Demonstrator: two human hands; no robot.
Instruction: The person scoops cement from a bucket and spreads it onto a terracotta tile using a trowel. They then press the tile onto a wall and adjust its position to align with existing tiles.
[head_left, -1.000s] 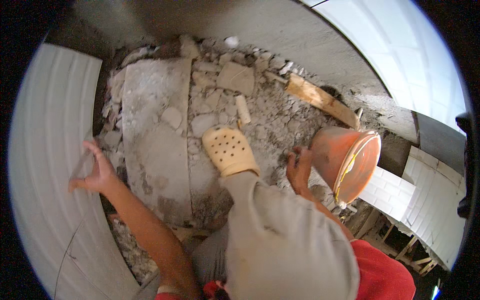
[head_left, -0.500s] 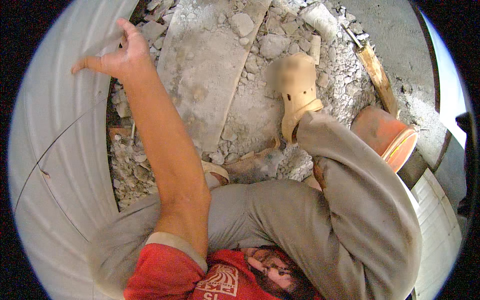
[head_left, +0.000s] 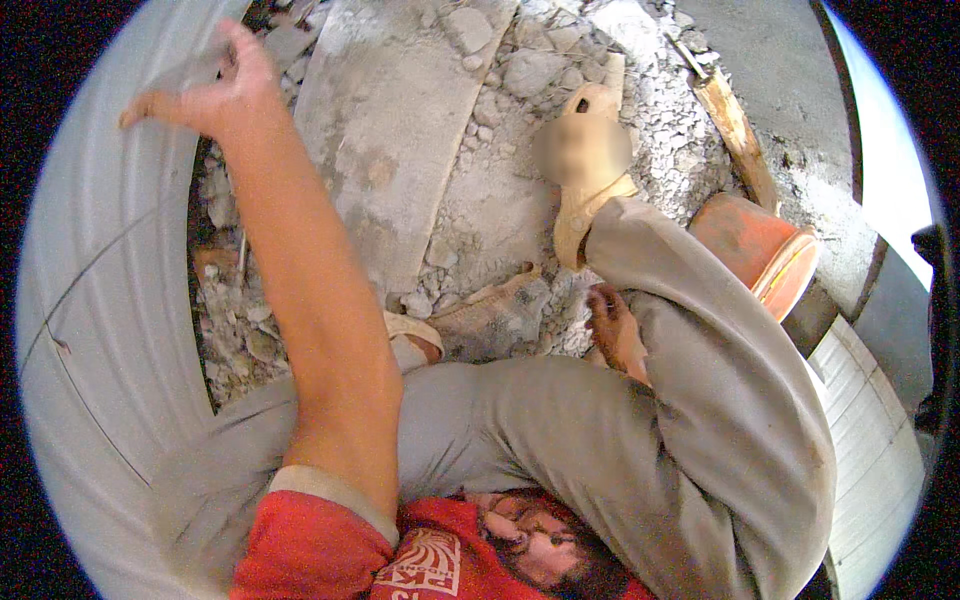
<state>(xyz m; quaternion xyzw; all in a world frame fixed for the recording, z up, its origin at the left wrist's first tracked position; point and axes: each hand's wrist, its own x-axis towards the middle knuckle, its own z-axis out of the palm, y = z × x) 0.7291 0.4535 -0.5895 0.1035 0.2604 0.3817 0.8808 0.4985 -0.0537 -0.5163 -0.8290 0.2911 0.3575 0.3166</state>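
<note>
My left hand (head_left: 215,90) is stretched out to the upper left, with thumb and a finger spread wide and nothing seen in its grasp. It is slightly blurred, over the edge of the pale corrugated sheet (head_left: 110,230); whether it touches the sheet I cannot tell. Below my bent right knee, my right hand (head_left: 618,335) shows in part, its fingers loosely bent and no object visible in them. Beside it on the ground lies a dusty grey piece of sacking or cloth (head_left: 500,318). My right foot wears a beige clog (head_left: 590,190) and stands on the rubble.
A long dusty board (head_left: 365,130) lies between the left forearm and the clog. Broken rubble (head_left: 530,70) surrounds it. On the right are an orange bucket (head_left: 745,250) lying tilted, a worn wooden handle (head_left: 738,135) and a pale ribbed panel (head_left: 865,400).
My left hand has shifted a little up and left in view. My right hand has come into sight below the right knee. The whole scene has slid slightly left.
</note>
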